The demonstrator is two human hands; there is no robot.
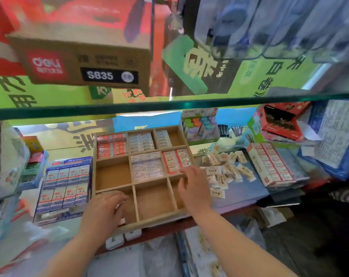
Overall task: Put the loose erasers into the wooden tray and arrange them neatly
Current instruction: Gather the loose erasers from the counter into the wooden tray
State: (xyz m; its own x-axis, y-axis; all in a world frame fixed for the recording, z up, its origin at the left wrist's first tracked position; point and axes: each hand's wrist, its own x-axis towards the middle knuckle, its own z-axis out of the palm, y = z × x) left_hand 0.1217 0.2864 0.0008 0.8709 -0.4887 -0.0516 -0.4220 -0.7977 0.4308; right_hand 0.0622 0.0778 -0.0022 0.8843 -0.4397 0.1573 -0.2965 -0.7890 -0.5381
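Left hand (105, 213) lies spread on the wooden tray (113, 176), right hand (193, 185) relaxed over its right edge

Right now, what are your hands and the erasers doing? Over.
Left hand open over wooden tray, near-left compartment. Right hand at tray's right edge, grip unclear. Loose erasers piled beside tray.

Wooden tray (155, 198): light wood, three-by-three grid, lying flat. Back row: red-sleeved erasers (111, 145) at left, white-blue erasers (141, 141) in the middle, one short column (163, 138) at right (the rest of that cell is bare wood). Middle row: left cell bare, white erasers (146, 166) packed in the centre, red-white erasers (176, 159) at right. Loose erasers (225, 168): cream wrappers, scattered and tilted, just right of the tray.
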